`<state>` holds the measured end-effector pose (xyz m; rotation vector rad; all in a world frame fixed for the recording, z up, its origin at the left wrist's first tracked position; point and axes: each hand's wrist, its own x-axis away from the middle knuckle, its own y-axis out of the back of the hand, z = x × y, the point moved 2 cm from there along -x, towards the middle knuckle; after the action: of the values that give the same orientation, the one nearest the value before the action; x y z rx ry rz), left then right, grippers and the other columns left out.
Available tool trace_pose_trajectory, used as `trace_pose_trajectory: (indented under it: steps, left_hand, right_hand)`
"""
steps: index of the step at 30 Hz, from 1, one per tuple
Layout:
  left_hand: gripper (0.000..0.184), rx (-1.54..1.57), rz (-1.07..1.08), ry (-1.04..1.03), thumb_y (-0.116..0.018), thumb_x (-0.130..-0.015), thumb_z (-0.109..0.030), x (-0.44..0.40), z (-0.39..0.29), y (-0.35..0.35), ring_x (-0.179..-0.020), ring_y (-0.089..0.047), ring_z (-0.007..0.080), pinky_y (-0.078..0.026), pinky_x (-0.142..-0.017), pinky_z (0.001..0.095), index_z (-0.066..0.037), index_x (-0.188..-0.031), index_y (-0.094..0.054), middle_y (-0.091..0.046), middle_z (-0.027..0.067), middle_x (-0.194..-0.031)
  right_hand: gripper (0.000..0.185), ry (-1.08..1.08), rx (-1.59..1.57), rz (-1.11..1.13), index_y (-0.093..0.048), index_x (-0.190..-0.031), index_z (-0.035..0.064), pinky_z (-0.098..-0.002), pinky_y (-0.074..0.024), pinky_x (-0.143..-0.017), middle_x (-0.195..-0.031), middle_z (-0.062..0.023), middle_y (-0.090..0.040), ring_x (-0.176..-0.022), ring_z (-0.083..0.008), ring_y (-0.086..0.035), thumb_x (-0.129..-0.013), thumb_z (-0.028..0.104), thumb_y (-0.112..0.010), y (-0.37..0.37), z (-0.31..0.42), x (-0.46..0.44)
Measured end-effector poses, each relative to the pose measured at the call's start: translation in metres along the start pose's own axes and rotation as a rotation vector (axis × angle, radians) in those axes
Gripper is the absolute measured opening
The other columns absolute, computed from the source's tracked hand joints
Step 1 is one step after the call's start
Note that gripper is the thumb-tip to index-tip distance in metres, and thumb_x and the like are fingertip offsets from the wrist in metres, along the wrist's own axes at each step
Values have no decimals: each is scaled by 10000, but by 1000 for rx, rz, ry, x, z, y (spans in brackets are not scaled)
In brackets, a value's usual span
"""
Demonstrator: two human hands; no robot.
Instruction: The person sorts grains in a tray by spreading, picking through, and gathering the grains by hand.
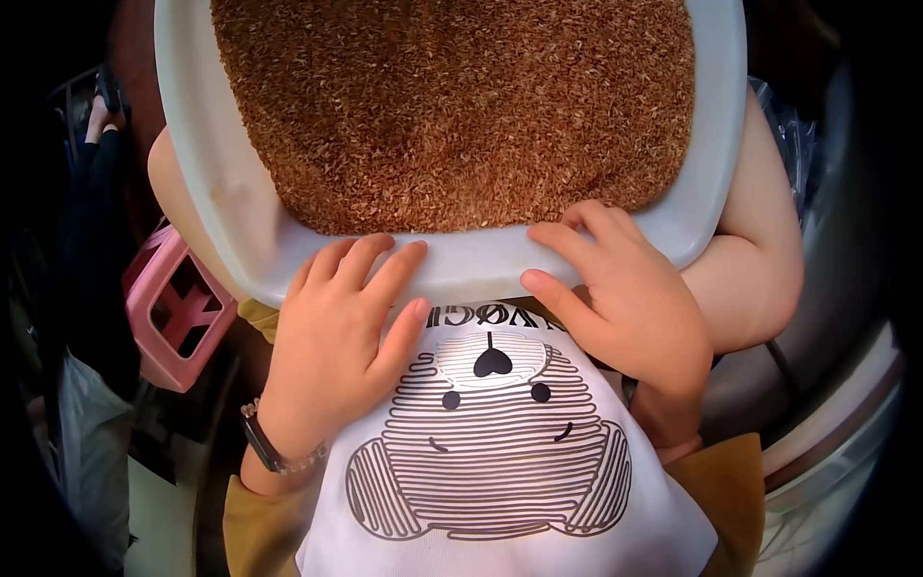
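Observation:
A large white plastic tray lies across the knees. A broad layer of reddish-brown grains, like unpolished rice, covers much of its bottom. My left hand rests on the near rim, left of centre, its fingers spread over the edge and the thumb apart from them. Further right on the same rim is my right hand, with fingertips reaching over the edge close to the grains and the thumb at the rim's outer side. Neither hand holds any grains that I can see.
A pink plastic stool stands on the left. Beyond it, another person's dark-clothed leg shows. Clear plastic wrapping lies at the right, above a rounded, shiny surface. A wristwatch is on the left wrist.

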<state>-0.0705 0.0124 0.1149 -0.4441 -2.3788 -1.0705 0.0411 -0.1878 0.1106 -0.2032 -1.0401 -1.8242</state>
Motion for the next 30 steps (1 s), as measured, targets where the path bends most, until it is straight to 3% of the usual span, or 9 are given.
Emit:
trace_pose_trajectory:
  steps: [16,23,30]
  left_hand:
    - [475,98,80,-39,-575,-863,-349,-13,12,-6,-1072,-523,357,-415,-928,426,-50,-1230,-592,-570,175,-1146]
    - [503,98,84,-35,-594,-860,-395,-16,14,-7,-992,-522,334,-447,-849,410,-55,-1230,-602,-562,163,-1053]
    - [605,130,153,-49,-637,-807,-486,-20,16,-4,-941,-512,321,-467,-781,399,-56,-1231,-601,-525,148,-972]
  right_hand:
    - [417,-50,-7,160,-686,-1038,11,-409,-473,-865,-978,-176,-604,-969,-360,-565,-878,390,-619,0,-10,-17]
    - [421,-61,51,227,-671,-1100,-11,-381,-465,-870,-1010,-175,-611,-976,-345,-580,-881,347,-638,5,-9,-23]
    - [438,-65,-32,222,-683,-1005,-46,-431,-485,-844,-924,-232,-638,-920,-388,-605,-871,363,-602,7,-5,-28]
